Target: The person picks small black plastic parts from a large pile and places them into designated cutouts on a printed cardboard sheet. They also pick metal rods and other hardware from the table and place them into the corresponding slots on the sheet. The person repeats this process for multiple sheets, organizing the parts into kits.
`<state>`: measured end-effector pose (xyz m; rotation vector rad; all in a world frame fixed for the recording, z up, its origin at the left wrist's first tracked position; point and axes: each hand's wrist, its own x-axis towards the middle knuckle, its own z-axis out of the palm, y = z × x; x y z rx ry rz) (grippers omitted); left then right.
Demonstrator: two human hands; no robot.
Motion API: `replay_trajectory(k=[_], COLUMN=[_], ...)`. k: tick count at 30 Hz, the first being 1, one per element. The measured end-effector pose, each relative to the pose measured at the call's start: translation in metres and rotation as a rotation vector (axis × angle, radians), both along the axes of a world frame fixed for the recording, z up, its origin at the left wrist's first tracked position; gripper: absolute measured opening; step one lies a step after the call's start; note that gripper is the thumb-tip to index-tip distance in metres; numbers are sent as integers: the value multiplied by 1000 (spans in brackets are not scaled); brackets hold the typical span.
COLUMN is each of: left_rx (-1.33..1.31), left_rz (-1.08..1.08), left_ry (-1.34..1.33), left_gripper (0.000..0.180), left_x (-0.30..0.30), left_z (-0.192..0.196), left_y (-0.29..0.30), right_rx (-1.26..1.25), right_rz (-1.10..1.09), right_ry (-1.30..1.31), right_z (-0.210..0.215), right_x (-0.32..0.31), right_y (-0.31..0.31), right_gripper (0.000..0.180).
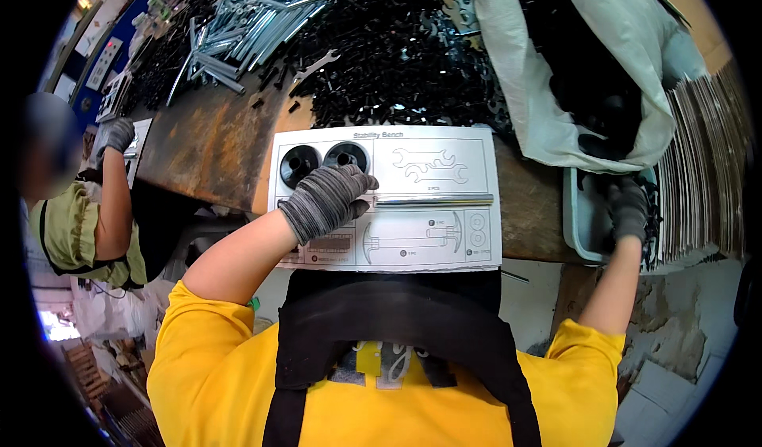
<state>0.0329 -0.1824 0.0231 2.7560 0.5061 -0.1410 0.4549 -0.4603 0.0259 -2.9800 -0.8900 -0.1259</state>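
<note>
A printed card [467,245] with line drawings of parts lies in front of me at the table edge. Two black round caps [298,166] with raised centres sit side by side on its upper left. My left hand [327,199], in a grey knit glove, is over the card just below the right-hand cap. Its thumb and fingers are apart, and I see nothing between them. A shiny metal tube [436,200] lies across the card beside those fingertips. Out to the right, my gloved right hand [628,207] reaches into a pale plastic bin [573,213] holding black parts; its fingertips are hard to make out.
Behind the card are heaps of black bolts [373,74], metal tubes [246,30] and a loose wrench [317,65]. A white sack [508,74] of black parts overhangs the bin. Stacked cardboard [698,161] stands at far right. Another person's gloved hand [119,134] is at left.
</note>
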Motion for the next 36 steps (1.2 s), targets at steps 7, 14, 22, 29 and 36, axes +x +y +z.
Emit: replay_trajectory(k=[7,14,22,29,36], left_rx=[61,101,77,67,-56], left_rz=[-8,-14,29,25,99], left_ry=[60,96,38,60,96], left_gripper=[26,22,24,24,36], left_x=[11,14,7,9,8], left_z=[-9,-14,-21,-16,8], left_y=[-16,-13,-14,-15,-12], right_rx=[601,-25,21,-60,259], right_rz=[171,1000,1036,955,899], right_ry=[449,163,236,149,406], right_z=[53,7,-18,-15,14], right_x=[-97,-212,-244,-249,-211], right_y=[13,85,106,102,125], right_gripper=[15,13,16,12,28])
